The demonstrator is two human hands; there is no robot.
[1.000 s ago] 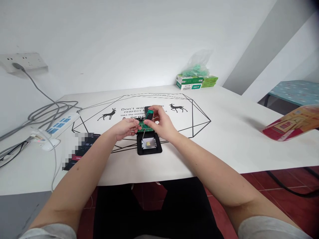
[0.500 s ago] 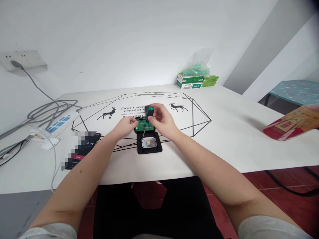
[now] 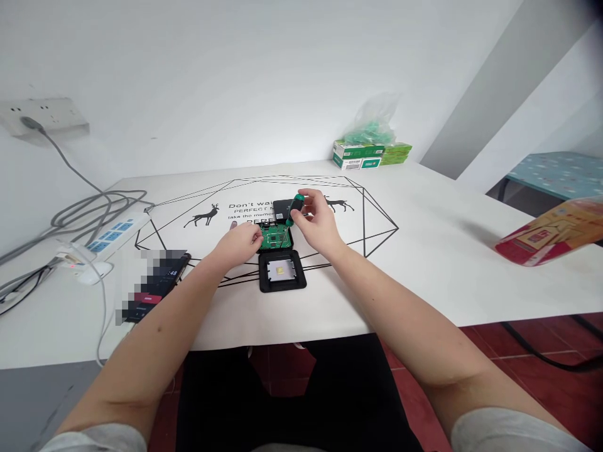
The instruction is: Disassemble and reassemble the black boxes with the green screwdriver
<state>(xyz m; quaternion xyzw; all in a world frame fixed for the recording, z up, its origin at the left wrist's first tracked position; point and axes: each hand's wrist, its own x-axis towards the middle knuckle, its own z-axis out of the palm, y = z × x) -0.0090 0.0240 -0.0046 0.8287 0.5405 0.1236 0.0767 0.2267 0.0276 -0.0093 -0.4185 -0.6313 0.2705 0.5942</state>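
My right hand grips a green-and-black screwdriver, tilted, its thin shaft pointing down at the right part of a green circuit board. The board lies in a black case. My left hand is closed at the board's left edge, fingertips curled against it and one finger sticking up behind. Nearer to me lies a black square cover with a silver metal plate and a yellowish pad on it. Behind the board rests another flat black piece, partly hidden by the screwdriver.
To the left are a phone, a power strip and coiled grey cables. Green-and-white boxes with a plastic bag on top stand by the wall. A red-and-yellow package sits at the right.
My right hand has moved right with the screwdriver, whose tip has shifted from the board's lower left to its right part. My left hand has turned slightly at the board's edge.
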